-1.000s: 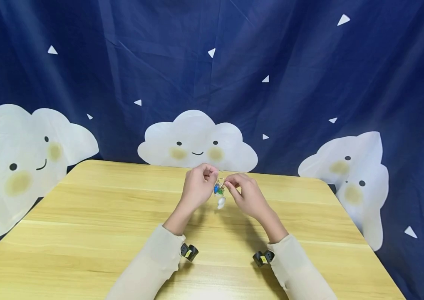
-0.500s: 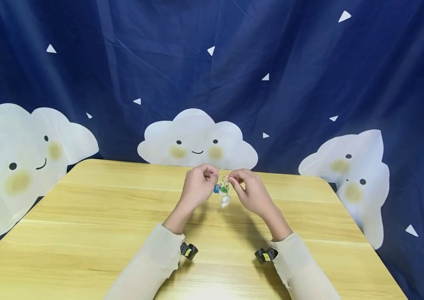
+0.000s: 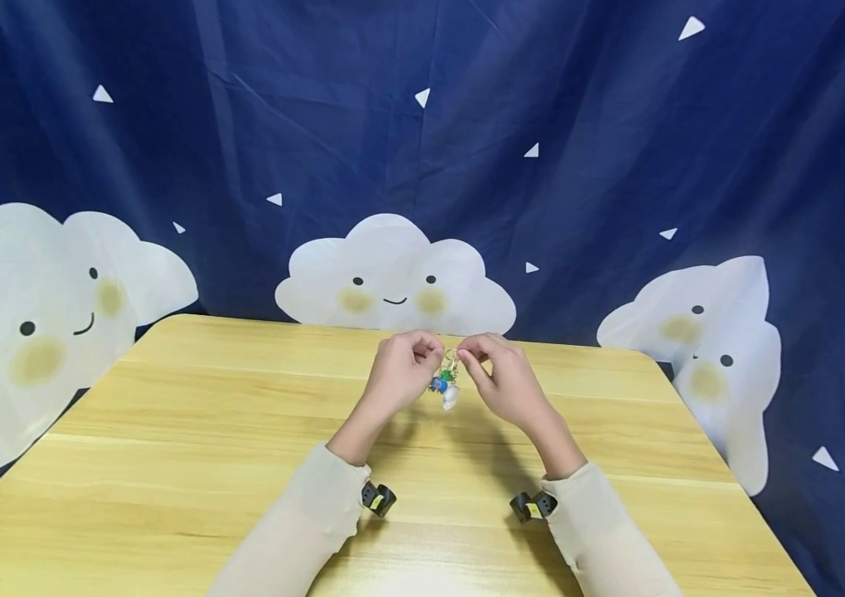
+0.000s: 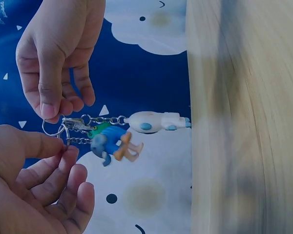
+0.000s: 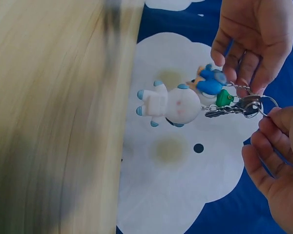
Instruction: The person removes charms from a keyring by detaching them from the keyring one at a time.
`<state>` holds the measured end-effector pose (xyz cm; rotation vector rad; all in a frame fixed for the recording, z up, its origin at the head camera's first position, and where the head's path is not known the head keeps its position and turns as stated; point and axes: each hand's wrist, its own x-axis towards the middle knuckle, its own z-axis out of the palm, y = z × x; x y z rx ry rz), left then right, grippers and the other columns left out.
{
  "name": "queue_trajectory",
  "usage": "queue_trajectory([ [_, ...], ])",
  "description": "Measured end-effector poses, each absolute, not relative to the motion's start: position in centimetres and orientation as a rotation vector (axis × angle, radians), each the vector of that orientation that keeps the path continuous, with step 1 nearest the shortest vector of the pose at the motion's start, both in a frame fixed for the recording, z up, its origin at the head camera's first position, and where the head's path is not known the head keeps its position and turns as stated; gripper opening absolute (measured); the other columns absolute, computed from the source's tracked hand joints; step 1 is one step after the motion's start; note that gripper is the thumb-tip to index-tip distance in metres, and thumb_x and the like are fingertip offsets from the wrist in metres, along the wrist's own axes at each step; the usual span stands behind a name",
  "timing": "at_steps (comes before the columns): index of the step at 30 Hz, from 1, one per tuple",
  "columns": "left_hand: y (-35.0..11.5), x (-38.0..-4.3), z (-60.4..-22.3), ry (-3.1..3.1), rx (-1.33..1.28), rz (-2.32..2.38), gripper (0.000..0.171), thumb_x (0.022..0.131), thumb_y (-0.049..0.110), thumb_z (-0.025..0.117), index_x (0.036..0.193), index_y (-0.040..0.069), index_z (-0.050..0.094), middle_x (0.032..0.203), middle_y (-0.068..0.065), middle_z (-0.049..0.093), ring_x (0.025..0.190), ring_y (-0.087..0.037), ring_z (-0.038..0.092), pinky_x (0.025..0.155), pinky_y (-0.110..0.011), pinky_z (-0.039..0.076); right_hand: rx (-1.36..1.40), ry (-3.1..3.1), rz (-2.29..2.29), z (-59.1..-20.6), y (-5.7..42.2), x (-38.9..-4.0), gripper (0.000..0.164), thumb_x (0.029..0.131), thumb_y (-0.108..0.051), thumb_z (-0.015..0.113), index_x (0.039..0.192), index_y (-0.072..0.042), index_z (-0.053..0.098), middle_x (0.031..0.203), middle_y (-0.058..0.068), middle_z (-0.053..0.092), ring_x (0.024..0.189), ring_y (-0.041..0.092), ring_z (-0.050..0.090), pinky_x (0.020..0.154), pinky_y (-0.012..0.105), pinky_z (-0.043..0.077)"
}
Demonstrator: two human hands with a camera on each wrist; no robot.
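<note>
Close together over the table, both hands work on a keychain whose charms dangle between them. My right hand (image 3: 500, 373) pinches its large metal ring (image 5: 272, 98) between thumb and fingertips. Thumb and finger of my left hand (image 3: 403, 373) pinch a smaller ring where a blue-clad figure (image 5: 210, 85) with orange-brown feet hangs on a short chain. Lowest hangs a white figure (image 5: 180, 105) with pale blue feet, also on a chain. A green charm (image 5: 224, 97) lies between these two, partly covered in the left wrist view. A metal clasp (image 4: 74, 123) sits near the rings.
A light wooden table (image 3: 243, 431) with rounded far corners lies under the hands. Behind it hangs a dark blue curtain (image 3: 347, 108) printed with smiling clouds and white triangles. Each wrist carries a small black camera, at the left (image 3: 379, 499) and right (image 3: 532, 506) cuffs.
My right hand has shifted slightly right with the large ring, the white and green charms going with it. My left hand has edged right, and the blue figure now hangs lower, close against the white one.
</note>
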<state>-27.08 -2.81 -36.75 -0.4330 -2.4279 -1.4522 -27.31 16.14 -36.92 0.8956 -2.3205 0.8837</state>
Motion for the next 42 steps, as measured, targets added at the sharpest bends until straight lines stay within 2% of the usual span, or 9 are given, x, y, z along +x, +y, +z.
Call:
queue_trajectory([
  [7, -2.86, -26.90, -36.69, -2.459, -0.492, -1.408, 0.008, 0.097, 0.008, 0.069, 0.094, 0.007, 0.076, 0.086, 0.000, 0.074, 0.081, -0.016, 0.067, 0.073, -0.030, 0.057, 0.882, -2.321, 0.904, -36.84, 16.19, -27.23, 0.009, 0.101, -0.010, 0.065, 0.101, -0.005, 0.071, 0.085, 0.002, 0.066, 0.076, 0.014, 0.060, 0.067, 0.033, 0.050],
  [13, -2.94, -26.70, -36.24, -2.447, -0.513, -1.394, 0.009, 0.097, 0.010, 0.070, 0.097, 0.007, 0.078, 0.090, -0.001, 0.076, 0.085, -0.018, 0.068, 0.074, -0.031, 0.056, 0.870, -2.317, 0.905, -36.92, 16.23, -27.40, 0.009, 0.101, -0.010, 0.065, 0.100, -0.004, 0.071, 0.084, 0.002, 0.066, 0.075, 0.015, 0.059, 0.064, 0.039, 0.051],
  [18, -2.92, -26.61, -36.02, -2.437, -0.572, -1.379, 0.010, 0.098, 0.012, 0.070, 0.098, 0.008, 0.079, 0.090, 0.001, 0.077, 0.083, -0.015, 0.068, 0.072, -0.030, 0.056, 0.871, -2.316, 0.900, -36.90, 16.29, -27.37, 0.009, 0.101, -0.010, 0.065, 0.099, -0.004, 0.071, 0.084, 0.002, 0.065, 0.074, 0.014, 0.058, 0.064, 0.036, 0.051],
  [24, -2.74, -26.72, -36.31, -2.459, -0.578, -1.346, 0.010, 0.100, 0.014, 0.067, 0.099, 0.008, 0.075, 0.087, 0.002, 0.074, 0.077, -0.011, 0.067, 0.071, -0.027, 0.057, 0.864, -2.310, 0.912, -36.95, 16.26, -27.40, 0.009, 0.101, -0.011, 0.065, 0.099, -0.005, 0.071, 0.083, 0.001, 0.065, 0.073, 0.013, 0.058, 0.062, 0.032, 0.049],
  [31, -2.85, -26.72, -36.33, -2.392, -0.523, -1.425, 0.010, 0.101, 0.013, 0.066, 0.099, 0.008, 0.074, 0.084, 0.002, 0.071, 0.063, -0.011, 0.061, 0.060, -0.027, 0.053, 0.851, -2.303, 0.947, -37.15, 16.04, -27.50, 0.009, 0.100, -0.012, 0.067, 0.100, -0.004, 0.072, 0.082, 0.001, 0.066, 0.072, 0.013, 0.060, 0.064, 0.033, 0.051],
  [38, -2.77, -26.79, -36.23, -2.362, -0.518, -1.468, 0.010, 0.100, 0.012, 0.066, 0.101, 0.007, 0.074, 0.087, 0.000, 0.072, 0.078, -0.011, 0.065, 0.068, -0.027, 0.055, 0.850, -2.310, 0.997, -37.12, 15.99, -27.48, 0.009, 0.101, -0.011, 0.066, 0.099, -0.004, 0.071, 0.083, 0.003, 0.067, 0.074, 0.015, 0.062, 0.067, 0.038, 0.055],
  [42, -2.71, -26.79, -36.17, -2.349, -0.537, -1.454, 0.010, 0.099, 0.011, 0.067, 0.101, 0.005, 0.074, 0.088, -0.001, 0.073, 0.079, -0.012, 0.067, 0.070, -0.027, 0.057, 0.858, -2.308, 0.970, -36.96, 16.05, -27.42, 0.008, 0.101, -0.009, 0.064, 0.099, -0.004, 0.069, 0.087, 0.004, 0.067, 0.078, 0.017, 0.063, 0.069, 0.038, 0.055],
])
